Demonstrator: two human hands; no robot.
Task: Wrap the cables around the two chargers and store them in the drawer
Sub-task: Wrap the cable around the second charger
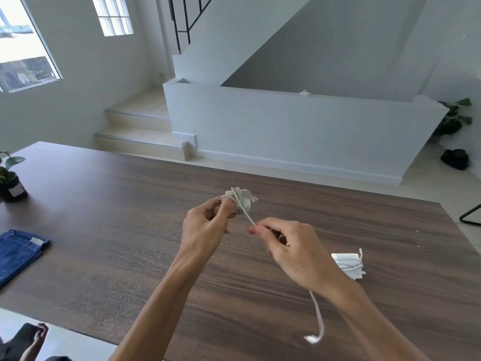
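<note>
My left hand [205, 225] holds a white charger [243, 200] above the dark wooden table [117, 230], with several turns of white cable wound round it. The cable [318, 316] runs taut from the charger to my right hand [291, 248], which pinches it between thumb and fingers. Its loose end hangs below my right wrist and ends in a white plug near the table's front edge. A second white charger [348, 264], with its cable wrapped round it, lies on the table just right of my right hand. No drawer is in view.
A folded piece of blue denim [18, 254] lies at the table's left edge. A small potted plant [10, 183] stands at the far left corner. Another person's hand with a dark phone [31, 334] shows at the bottom left. Steps and a low white wall lie beyond the table.
</note>
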